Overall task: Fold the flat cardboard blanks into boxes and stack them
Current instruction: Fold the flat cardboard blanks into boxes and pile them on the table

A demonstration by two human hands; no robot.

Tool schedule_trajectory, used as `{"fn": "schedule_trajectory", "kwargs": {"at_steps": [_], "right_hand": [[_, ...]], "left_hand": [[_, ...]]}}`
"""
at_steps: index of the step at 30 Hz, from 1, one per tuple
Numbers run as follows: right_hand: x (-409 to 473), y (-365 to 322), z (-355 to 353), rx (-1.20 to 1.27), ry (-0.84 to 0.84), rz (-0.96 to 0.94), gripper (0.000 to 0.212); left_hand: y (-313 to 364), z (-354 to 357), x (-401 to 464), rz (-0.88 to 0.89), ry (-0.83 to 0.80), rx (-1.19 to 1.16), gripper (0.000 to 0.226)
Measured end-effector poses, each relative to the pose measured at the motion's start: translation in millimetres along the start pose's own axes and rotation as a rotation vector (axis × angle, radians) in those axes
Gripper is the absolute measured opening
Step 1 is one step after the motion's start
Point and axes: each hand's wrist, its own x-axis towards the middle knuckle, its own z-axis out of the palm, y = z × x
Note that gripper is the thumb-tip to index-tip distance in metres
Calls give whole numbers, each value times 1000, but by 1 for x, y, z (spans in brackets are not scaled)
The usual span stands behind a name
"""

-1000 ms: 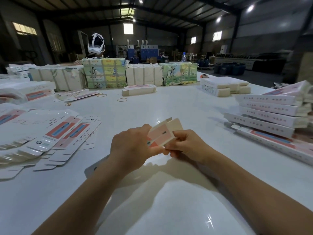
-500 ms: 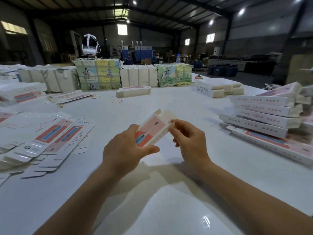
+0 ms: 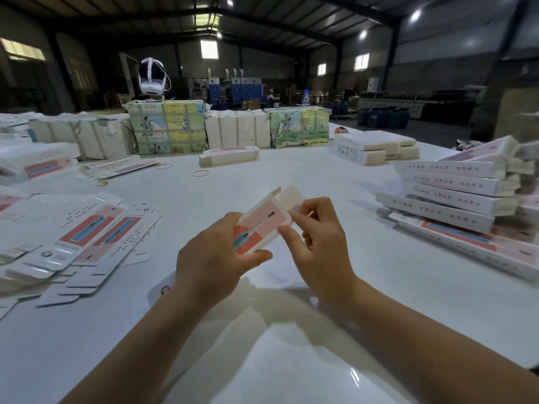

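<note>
Currently the task is partly complete. A stack of folded long white cardboard boxes with pink print (image 3: 455, 188) stands at the right of the frame, and a fanned pile of flat white cardboard blanks with red and blue print (image 3: 78, 237) remains at the left on the white tabletop (image 3: 291, 360), so, judging by that pile, many blanks are left to fold. One small pink and white cardboard box (image 3: 264, 225) is in work at the centre of the frame, held above the tabletop and tilted, with its far end flap (image 3: 291, 196) standing open and not yet tucked.

The left hand (image 3: 213, 258) grasps the near end of this box, thumb under its lower edge and fingers curled behind it. The right hand (image 3: 318, 240) is just beside the box's right edge, fingers curled, fingertips touching the box below the open flap; whether they pinch it cannot be told. Both forearms extend from the lower edge of the frame toward the centre.
</note>
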Motion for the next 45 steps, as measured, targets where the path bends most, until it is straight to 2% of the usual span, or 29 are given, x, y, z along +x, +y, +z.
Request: {"fn": "schedule_trajectory", "kwargs": {"at_steps": [2, 6, 10, 13, 15, 19, 25, 26, 28, 30, 31, 33, 35, 38, 40, 41, 45], "right_hand": [[1, 0, 1, 44, -26, 75, 30], [5, 3, -1, 155, -216, 315, 62], [9, 8, -2, 227, -349, 440, 59], [10, 10, -4, 360, -308, 490, 44], [9, 9, -4, 369, -282, 459, 33], [7, 6, 0, 332, -304, 438, 38], [7, 7, -2, 200, -301, 415, 29], [7, 7, -3, 146, -255, 403, 31], [10, 10, -4, 81, -165, 419, 58], [13, 13, -5, 311, -181, 638, 89], [15, 12, -5, 545, -200, 793, 89], [17, 11, -5, 942, -231, 976, 58], [17, 11, -6, 933, -219, 908, 33], [8, 6, -3, 504, -185, 548, 17], [3, 2, 0, 155, -198, 316, 19], [0, 0, 2, 58, -207, 245, 23], [-8, -3, 9, -47, -228, 147, 32]], "left_hand": [[0, 1, 0, -14, 7, 39, 68], [0, 2, -2, 1, 29, 156, 65], [-1, 2, -2, 39, 14, 251, 64], [0, 3, -1, 23, -1, 260, 63], [1, 4, -2, 9, -1, 249, 64], [3, 6, -3, -2, 11, 243, 64], [5, 8, -2, -26, -13, 249, 64], [5, 7, -2, -31, -13, 237, 63], [4, 6, -1, -43, -8, 203, 61], [4, 4, -2, -46, -7, 185, 60], [5, 5, -2, -40, -13, 184, 60], [6, 5, -4, -22, -34, 185, 62], [7, 6, -4, -17, -45, 179, 65], [7, 6, -2, -24, -42, 177, 64], [9, 6, -1, -28, -28, 210, 59], [10, 7, -1, -29, -20, 225, 57], [8, 7, -1, -12, 37, 258, 53]]}}
